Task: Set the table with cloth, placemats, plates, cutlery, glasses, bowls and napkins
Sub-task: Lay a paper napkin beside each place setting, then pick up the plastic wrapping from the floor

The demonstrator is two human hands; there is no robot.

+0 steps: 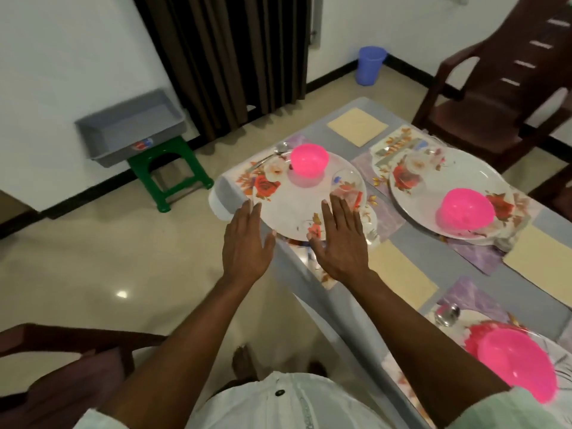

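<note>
plate (pixel 289 212) — stiff, slick, I'd grip its rim | left hand (pixel 247 243), right hand (pixel 339 239) — fingers released, flat

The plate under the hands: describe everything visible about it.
The round white plate with red and orange flower prints looks like glossy melamine. It lies flat on a floral placemat near the table's corner. A pink plastic bowl stands upright on its far part, and a clear glass stands at its right side. The open right hand covers its near rim; the open left hand is beside its left edge; contact is unclear.
</note>
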